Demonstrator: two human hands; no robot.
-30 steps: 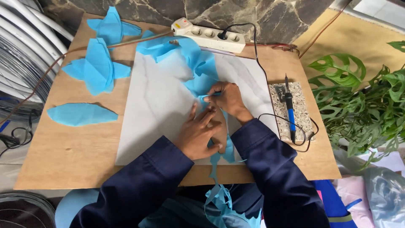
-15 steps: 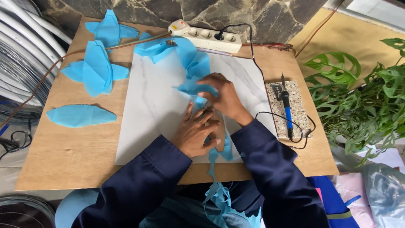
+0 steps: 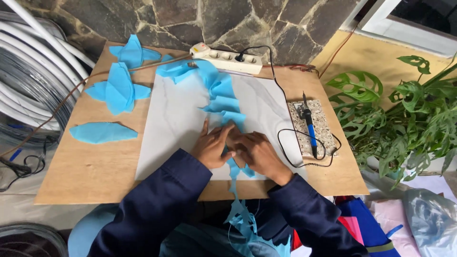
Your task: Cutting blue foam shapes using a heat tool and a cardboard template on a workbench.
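A long, ragged blue fabric strip (image 3: 223, 97) runs from the far side of a white marble-patterned tile (image 3: 176, 123) down its middle and hangs over the near table edge into my lap. My left hand (image 3: 212, 146) lies on the strip with its fingers stretched out, pressing it to the tile. My right hand (image 3: 261, 153) sits right beside it with bent fingers, pinching the same strip. The two hands touch, and they hide the part of the strip beneath them.
A blue-handled soldering iron (image 3: 310, 127) rests on a small speckled stone slab (image 3: 322, 119) to the right, corded to a white power strip (image 3: 227, 58). Blue petal-shaped pieces (image 3: 119, 88) lie left on the wooden board (image 3: 90, 171). White hoses (image 3: 33, 81) are left, a leafy plant (image 3: 409, 119) right.
My right hand has come back from farther up the strip to sit against my left hand. The strip now lies flatter on the tile.
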